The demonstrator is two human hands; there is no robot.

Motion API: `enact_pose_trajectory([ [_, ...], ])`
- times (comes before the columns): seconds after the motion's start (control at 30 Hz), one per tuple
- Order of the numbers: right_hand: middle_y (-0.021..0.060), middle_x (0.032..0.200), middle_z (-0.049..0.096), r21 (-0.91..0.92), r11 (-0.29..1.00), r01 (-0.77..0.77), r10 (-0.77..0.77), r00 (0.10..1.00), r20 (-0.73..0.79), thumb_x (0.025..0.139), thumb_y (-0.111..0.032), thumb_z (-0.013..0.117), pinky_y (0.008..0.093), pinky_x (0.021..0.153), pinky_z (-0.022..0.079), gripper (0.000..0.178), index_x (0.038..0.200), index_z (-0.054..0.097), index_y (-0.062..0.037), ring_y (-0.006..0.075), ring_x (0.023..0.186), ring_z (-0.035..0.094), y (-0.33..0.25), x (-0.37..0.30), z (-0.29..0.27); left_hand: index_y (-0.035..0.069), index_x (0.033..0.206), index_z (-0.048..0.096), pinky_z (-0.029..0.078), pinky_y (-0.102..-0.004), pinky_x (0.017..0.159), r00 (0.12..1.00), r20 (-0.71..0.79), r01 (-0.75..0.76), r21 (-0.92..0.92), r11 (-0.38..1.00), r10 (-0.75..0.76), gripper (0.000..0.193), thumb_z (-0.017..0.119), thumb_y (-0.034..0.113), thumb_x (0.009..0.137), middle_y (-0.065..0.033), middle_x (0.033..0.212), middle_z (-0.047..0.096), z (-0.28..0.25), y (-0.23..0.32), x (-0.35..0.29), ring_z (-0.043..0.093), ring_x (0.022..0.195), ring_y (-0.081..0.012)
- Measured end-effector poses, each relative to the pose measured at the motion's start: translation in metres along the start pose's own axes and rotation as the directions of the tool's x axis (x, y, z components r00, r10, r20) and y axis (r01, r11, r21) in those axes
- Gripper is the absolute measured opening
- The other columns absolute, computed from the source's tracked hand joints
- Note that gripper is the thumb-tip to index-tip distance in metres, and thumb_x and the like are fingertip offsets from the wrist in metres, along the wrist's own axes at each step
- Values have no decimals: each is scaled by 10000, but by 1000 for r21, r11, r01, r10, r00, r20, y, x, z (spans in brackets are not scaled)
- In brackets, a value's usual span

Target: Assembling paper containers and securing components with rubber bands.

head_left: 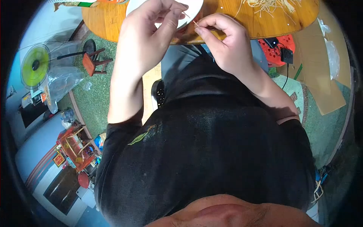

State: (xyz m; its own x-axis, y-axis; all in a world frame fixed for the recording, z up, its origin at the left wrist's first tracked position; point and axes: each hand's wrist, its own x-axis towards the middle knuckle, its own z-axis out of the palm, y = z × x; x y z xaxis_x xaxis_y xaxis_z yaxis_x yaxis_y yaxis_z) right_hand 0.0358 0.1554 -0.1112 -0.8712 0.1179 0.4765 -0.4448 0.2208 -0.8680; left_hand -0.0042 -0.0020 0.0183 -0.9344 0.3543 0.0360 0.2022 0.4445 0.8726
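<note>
My left hand [149, 38] is over the near edge of a white plate [194, 7], its thumb and fingers closed in a pinch. A thin reddish-brown strand [185, 14] pokes out from those fingertips. To the right, my right hand [228, 43] pinches a short, thin pale piece [195, 23] between thumb and forefinger. The two hands are apart, just above the table's near edge. Whether both ends belong to one strand I cannot tell. A loose heap of pale yellow strands [272, 5] lies on the wooden table [242, 28] at the far right.
A green-bladed fan [35, 65] and a small reddish stool [90, 63] stand on the left. Right of my legs is a red patterned surface [278, 53] with a black adapter [286, 55] and cable. Flattened cardboard [321, 87] lies farther right. A green leaf [138, 138] clings to my shirt.
</note>
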Motion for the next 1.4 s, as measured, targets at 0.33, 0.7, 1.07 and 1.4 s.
enact_pose_trajectory([
  [0.33,65,967,725,-25,998,-59,60,995,79,977,3,671,247,828,543,51,1017,665,34,102,931,687,-2,0,-1,-67,1180,678,585,-293,911,973,164,-142,-141,980,165,242,718,-3,950,-120,1104,751,-2,-46,-1,722,987,-162],
  [0.7,72,790,723,209,930,-302,274,949,154,972,-124,708,268,673,537,127,974,718,3,77,725,669,-23,5,-13,-58,1096,718,590,-264,831,995,62,-74,-37,997,76,156,717,13,957,-98,1001,768,3,-46,2,728,921,-139],
  [1.07,63,860,702,-562,727,395,-138,885,444,881,-25,738,316,713,513,74,949,710,-25,244,803,671,-71,49,-69,-24,1008,696,512,-275,731,992,101,-94,142,985,80,89,679,-65,931,-63,864,697,-4,-11,-4,649,799,-131],
  [1.4,111,781,657,110,823,557,-561,828,11,762,-55,783,410,673,506,103,838,715,-66,324,745,645,-40,76,-37,-29,1006,713,512,-261,718,988,151,-21,0,1000,21,63,711,-21,944,-37,878,718,-1,-1,-2,624,797,-92],
])
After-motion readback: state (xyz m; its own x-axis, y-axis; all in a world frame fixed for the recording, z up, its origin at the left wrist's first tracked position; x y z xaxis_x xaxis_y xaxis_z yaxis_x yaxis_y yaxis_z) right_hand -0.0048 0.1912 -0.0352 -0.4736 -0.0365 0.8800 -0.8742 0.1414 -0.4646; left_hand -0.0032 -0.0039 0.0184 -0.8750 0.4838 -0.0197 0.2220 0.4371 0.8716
